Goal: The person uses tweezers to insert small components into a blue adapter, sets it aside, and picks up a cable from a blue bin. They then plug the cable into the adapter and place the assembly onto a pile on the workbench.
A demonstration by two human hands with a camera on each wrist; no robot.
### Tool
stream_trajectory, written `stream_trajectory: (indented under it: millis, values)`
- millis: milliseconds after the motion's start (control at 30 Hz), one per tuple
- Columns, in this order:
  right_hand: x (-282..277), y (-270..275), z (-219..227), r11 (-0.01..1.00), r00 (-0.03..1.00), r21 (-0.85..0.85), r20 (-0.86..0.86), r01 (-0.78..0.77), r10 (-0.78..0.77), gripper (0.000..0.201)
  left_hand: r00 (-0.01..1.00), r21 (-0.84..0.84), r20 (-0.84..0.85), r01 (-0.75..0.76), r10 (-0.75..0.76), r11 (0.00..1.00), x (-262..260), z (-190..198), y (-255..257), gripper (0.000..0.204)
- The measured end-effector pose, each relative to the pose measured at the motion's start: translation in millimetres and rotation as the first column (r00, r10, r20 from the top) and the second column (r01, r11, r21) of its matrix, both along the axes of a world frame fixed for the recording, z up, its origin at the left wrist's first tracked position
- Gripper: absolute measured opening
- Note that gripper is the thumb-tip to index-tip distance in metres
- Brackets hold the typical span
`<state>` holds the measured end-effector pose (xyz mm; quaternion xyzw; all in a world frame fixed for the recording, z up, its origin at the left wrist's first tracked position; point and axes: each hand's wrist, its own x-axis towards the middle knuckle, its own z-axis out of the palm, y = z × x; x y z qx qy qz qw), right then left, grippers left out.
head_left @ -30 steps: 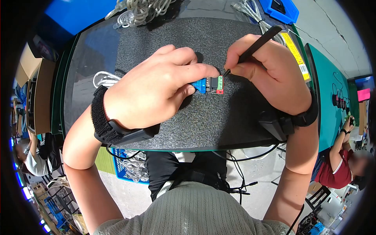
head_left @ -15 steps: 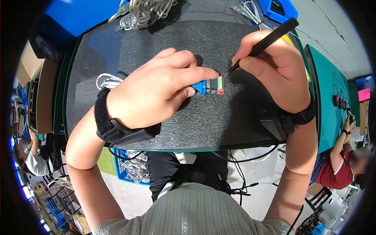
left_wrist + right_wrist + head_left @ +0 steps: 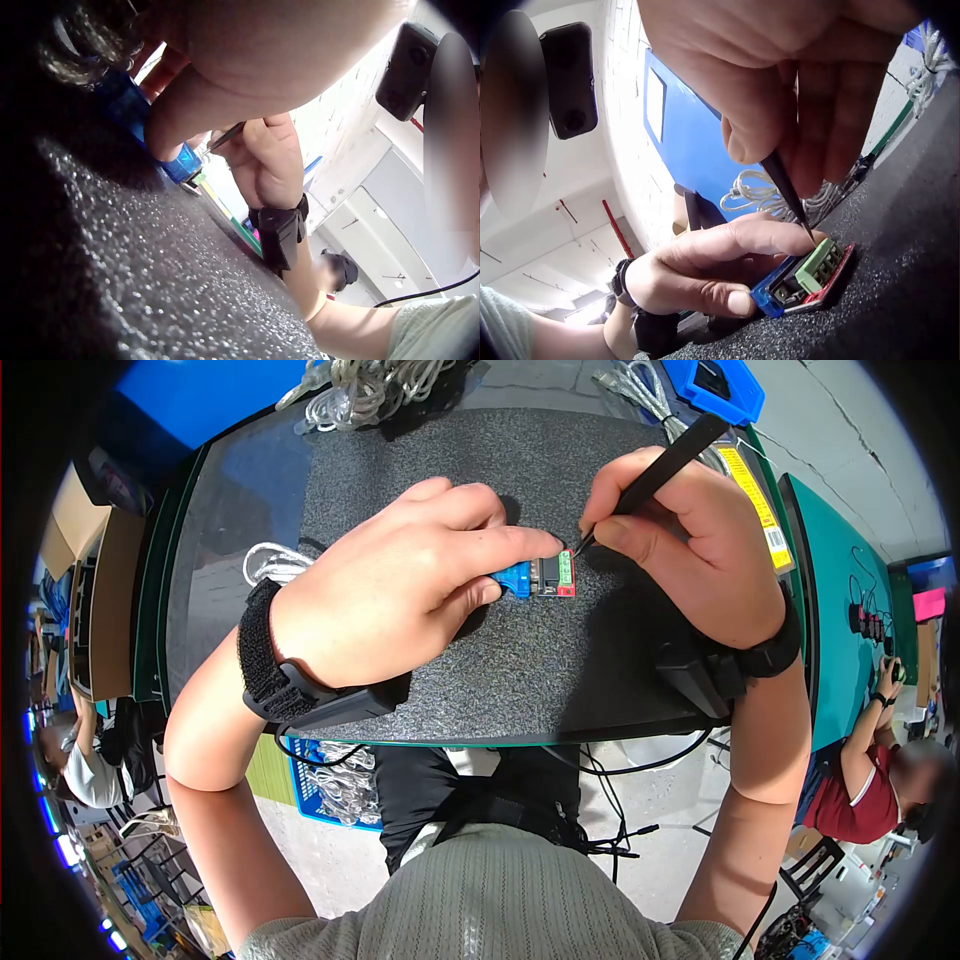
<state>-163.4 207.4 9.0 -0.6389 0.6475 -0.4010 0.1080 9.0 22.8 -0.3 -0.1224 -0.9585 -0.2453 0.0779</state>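
Note:
On the black mat, my left hand (image 3: 375, 580) grips a blue serial connector (image 3: 515, 579) between thumb and fingers. A small red adapter board (image 3: 572, 592) with a green terminal block (image 3: 566, 567) is plugged onto its end. The left index fingertip lies at the far corner of the block. My right hand (image 3: 690, 545) holds slim black tweezers (image 3: 665, 465) like a pen, tilted, the narrow tip down. In the right wrist view, the tip of the tweezers (image 3: 791, 195) meets the top of the green block (image 3: 816, 268), beside the left index fingertip.
Coiled clear cables (image 3: 375, 390) lie at the far edge, with another bundle (image 3: 640, 390) beside a blue tray (image 3: 712, 390). A yellow label (image 3: 755, 500) lies to the right. Below the table stands a blue basket (image 3: 305, 790) of cables. Other people sit at both sides.
The right hand first lifted the tweezers up and right off the green block, then brought the tip back down to it. The left hand has kept its grip on the connector.

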Motion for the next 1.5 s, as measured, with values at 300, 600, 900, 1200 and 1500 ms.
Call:
stream_trajectory:
  millis: [300, 600, 900, 1200, 1500]
  values:
    - [-0.7, -1.4, -1.3, 1.000, 1.000, 0.013, -0.011, 0.004, -0.004, 0.010, 1.000, -0.020, 0.008, -0.011, 0.011, 1.000, 0.4, 0.5, -0.1, 0.045]
    - [1.5, -2.7, 1.8, 1.000, 0.998, 0.010, -0.060, -0.011, 0.011, 0.008, 1.000, 0.008, -0.011, -0.024, 0.024, 1.000, 0.0, -2.5, -1.1, 0.047]
    - [2.3, -4.4, 0.0, 0.999, 0.997, -0.027, -0.080, -0.021, 0.019, 0.008, 1.000, -0.020, -0.006, -0.006, 0.006, 1.000, -1.3, -0.4, -1.5, 0.048]
    - [3.0, -7.5, -1.9, 0.998, 0.995, -0.061, -0.094, -0.035, 0.029, 0.009, 1.000, 0.001, 0.004, 0.010, -0.010, 1.000, -3.5, 0.1, -2.1, 0.047]
    - [2.8, -8.8, -2.7, 0.994, 0.991, -0.092, -0.126, -0.054, 0.042, 0.011, 0.999, 0.007, -0.005, 0.038, -0.038, 0.999, -4.3, -1.9, -4.9, 0.046]
